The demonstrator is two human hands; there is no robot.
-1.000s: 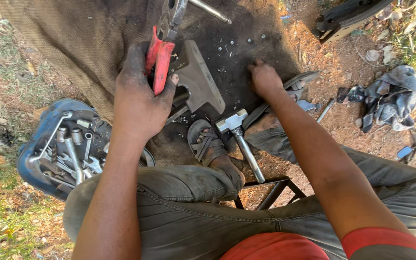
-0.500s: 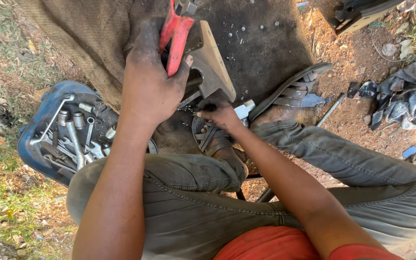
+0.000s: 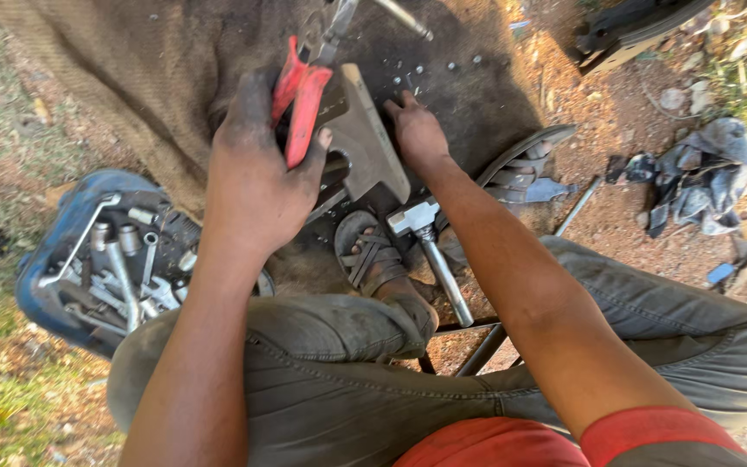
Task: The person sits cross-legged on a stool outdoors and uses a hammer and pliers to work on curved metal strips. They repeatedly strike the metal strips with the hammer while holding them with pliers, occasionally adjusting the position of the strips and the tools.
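while the left hand (image 3: 257, 186) stays clamped on the red-handled pliers (image 3: 304, 104) above the dark sacking (image 3: 175, 78), the right hand (image 3: 417, 130) rests spread against the grey metal bracket (image 3: 365, 138). the pliers look stiff and greasy, best gripped low on both handles. a hammer (image 3: 430, 242) lies by the sandal (image 3: 373, 255).

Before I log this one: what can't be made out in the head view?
- Jaws of the red-handled pliers in the left hand: cut off by the top edge.
- Right hand fingertips on the dark cloth: what they touch is too small to tell.
- Hammer handle end: hidden behind the knee.
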